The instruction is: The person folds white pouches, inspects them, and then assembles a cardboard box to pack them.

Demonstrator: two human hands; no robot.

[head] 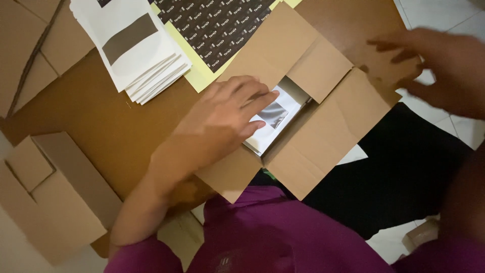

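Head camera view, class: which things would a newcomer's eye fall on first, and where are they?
At centre, the left hand presses white printed sheets into an open cardboard box. The right hand hovers blurred at upper right, and a stack of white leaflets lies at upper left.

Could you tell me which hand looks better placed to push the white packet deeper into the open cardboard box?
Left, probably: the left hand already rests on the white packet inside the cardboard box; the right hand hovers beyond its far flap.

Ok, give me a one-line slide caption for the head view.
Left hand presses white printed sheets into an open brown cardboard box while the right hand hovers over a flap.
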